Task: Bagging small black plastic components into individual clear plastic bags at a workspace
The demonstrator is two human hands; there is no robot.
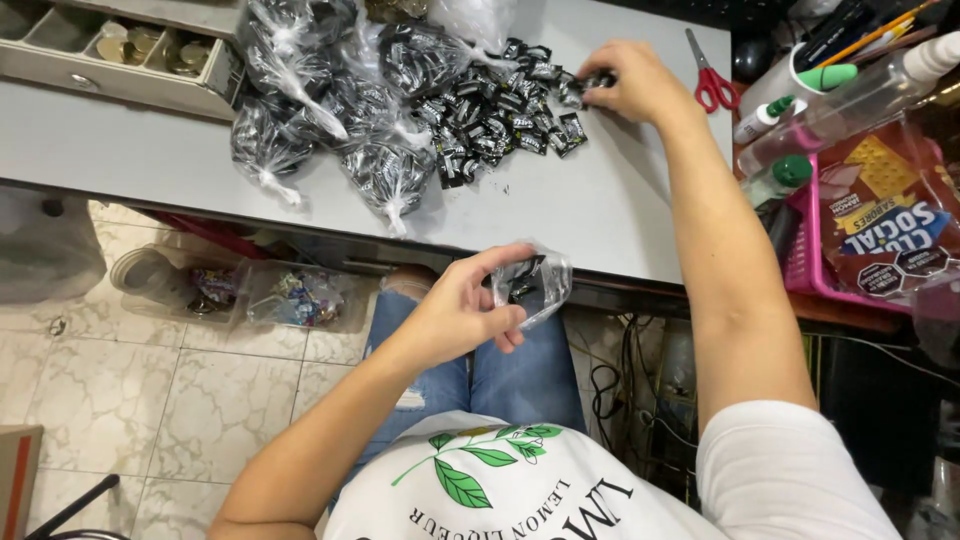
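Note:
My left hand (462, 312) holds a small clear plastic bag (533, 285) open over my lap, with a few black wrapped candies inside. My right hand (632, 80) reaches across the grey table (600, 200) and pinches black wrapped candies at the edge of a loose pile of candies (500, 112). Several tied clear bags filled with the same candies (330, 100) lie heaped to the left of the pile.
Red-handled scissors (712, 80) lie right of my right hand. A pink basket (805, 250) with a snack packet, bottles and glue sticks stands at the right. An open drawer tray (120, 55) with coins sits at the back left. Plastic tubs (240, 290) rest under the table.

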